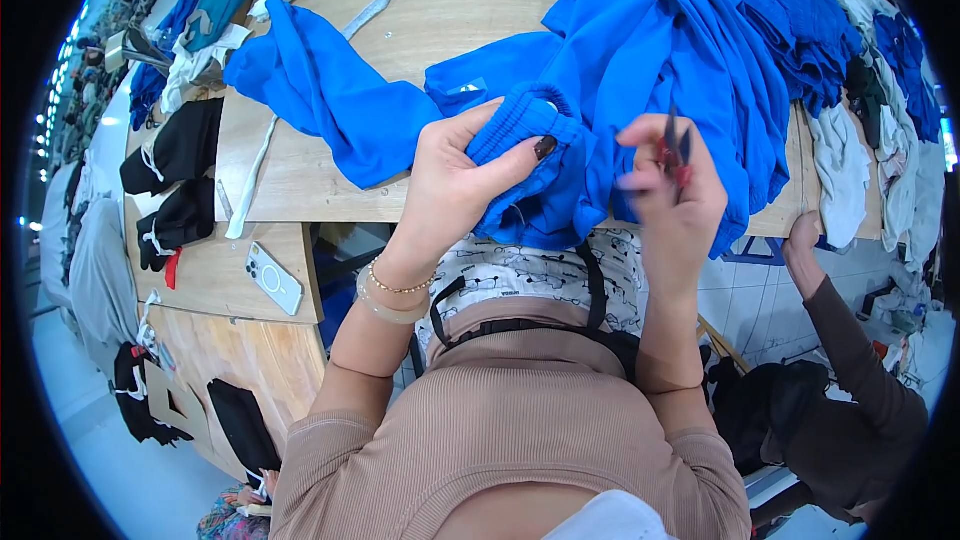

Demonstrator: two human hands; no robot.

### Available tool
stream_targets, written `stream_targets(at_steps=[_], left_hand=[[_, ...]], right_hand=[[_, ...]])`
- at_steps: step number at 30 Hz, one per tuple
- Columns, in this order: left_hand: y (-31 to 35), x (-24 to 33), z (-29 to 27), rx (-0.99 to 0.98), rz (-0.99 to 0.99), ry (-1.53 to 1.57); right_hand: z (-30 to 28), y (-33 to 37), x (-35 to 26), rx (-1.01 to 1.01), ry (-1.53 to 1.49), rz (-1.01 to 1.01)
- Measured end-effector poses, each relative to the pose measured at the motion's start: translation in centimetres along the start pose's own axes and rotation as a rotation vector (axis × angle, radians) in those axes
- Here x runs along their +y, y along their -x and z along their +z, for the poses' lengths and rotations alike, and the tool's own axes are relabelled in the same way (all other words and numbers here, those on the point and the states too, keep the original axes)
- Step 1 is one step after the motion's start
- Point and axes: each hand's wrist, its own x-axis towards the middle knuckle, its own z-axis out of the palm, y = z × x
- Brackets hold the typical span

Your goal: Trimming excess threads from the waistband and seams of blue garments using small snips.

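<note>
Bright blue trousers [350, 110] lie spread over the wooden table and hang toward me. My left hand [465, 165] grips their gathered elastic waistband [530, 120], thumb on top, fingers tucked under the cloth. To its right, my right hand [680, 175] is raised apart from the waistband, somewhat smeared by motion. It holds small thread snips [680, 152] with red grips and dark blades pointing up and away from me. A small pale label [470, 90] shows on the blue cloth beyond my left hand.
A heap of blue garments [700, 70] covers the table's right part. White strips [255, 175] and black bundles [175, 145] lie left. A pale phone [273, 278] rests on the lower wooden surface [190, 265]. Another person's arm [850, 340] reaches the table edge at right.
</note>
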Motion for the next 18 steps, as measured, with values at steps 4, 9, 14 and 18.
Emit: stream_targets(at_steps=[4, 9, 14, 18], left_hand=[[0.0, 0.3, 0.5, 0.011, -0.022, 0.036], [-0.5, 0.1, 0.9, 0.079, -0.004, 0.153], [-0.7, -0.2, 1.1, 0.082, 0.024, 0.166], [-0.6, -0.1, 1.1, 0.071, 0.003, 0.159]], right_hand=[[1.5, -0.2, 0.7, -0.043, 0.379, -0.339], [2.2, 0.9, 1.5, 0.128, 0.365, -0.252], [1.8, -0.1, 2.3, 0.011, 0.257, -0.223], [1.1, -0.8, 1.3, 0.089, -0.036, -0.132]])
